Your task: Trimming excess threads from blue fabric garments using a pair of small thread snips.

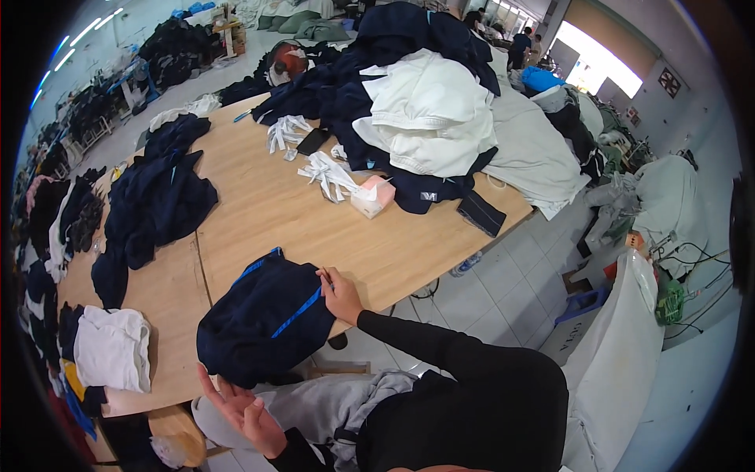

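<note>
A dark navy garment [259, 322] with bright blue tape strips [297, 315] lies bunched at the table's near edge, partly hanging over it. My right hand [341, 296] is closed at the garment's right side, with thumb and fingers pinching its edge beside the end of one strip. Below the garment's lower left edge is my left hand [245, 411], its fingers stretched out and apart, with nothing in it. Whether its fingertips touch the cloth I cannot tell.
The wooden table [409, 267] carries a large pile of navy garments with white garments [429, 110] on top. White fabric strips [326, 175], a tissue box [373, 195] and a dark phone [313, 141] lie nearer. Navy clothes [157, 204] and folded white cloth [112, 348] are left.
</note>
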`<action>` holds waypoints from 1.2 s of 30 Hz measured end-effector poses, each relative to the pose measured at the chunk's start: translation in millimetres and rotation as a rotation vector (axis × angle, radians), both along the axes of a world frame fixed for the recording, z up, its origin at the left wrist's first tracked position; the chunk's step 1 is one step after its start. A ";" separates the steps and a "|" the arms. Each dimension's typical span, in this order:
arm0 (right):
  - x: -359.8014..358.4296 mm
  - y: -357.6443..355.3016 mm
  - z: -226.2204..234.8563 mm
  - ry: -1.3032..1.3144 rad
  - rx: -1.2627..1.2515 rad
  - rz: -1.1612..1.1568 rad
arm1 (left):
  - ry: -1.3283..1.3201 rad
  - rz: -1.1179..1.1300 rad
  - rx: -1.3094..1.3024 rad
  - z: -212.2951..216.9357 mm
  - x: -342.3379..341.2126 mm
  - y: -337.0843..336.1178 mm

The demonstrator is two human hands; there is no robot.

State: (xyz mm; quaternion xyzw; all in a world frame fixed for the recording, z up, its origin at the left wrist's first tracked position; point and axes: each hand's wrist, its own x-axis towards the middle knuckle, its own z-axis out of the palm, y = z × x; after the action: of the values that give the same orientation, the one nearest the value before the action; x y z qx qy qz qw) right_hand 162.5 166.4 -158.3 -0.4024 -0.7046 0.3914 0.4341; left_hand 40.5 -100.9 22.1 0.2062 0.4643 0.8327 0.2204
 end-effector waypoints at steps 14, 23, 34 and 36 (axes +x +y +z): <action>-0.6 1.1 3.3 -0.077 0.028 0.000 | -0.078 0.001 -0.046 -46.2 -19.0 -11.2; -3.0 -23.6 24.2 -0.058 0.036 0.073 | -0.074 -0.036 -0.048 -38.7 -18.9 -5.5; -46.7 -86.9 150.9 0.009 -0.009 0.538 | 0.043 -0.335 -0.185 -5.2 -12.7 30.0; -47.1 -88.0 140.9 -0.045 -0.016 0.515 | 0.061 -0.300 -0.221 -14.5 -15.8 15.0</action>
State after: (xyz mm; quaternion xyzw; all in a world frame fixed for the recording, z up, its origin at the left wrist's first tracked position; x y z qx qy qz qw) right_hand 115.5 78.3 -17.4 -0.2217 -0.7902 0.4855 0.3012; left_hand 24.7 -85.9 7.6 0.2727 0.5237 0.7277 0.3491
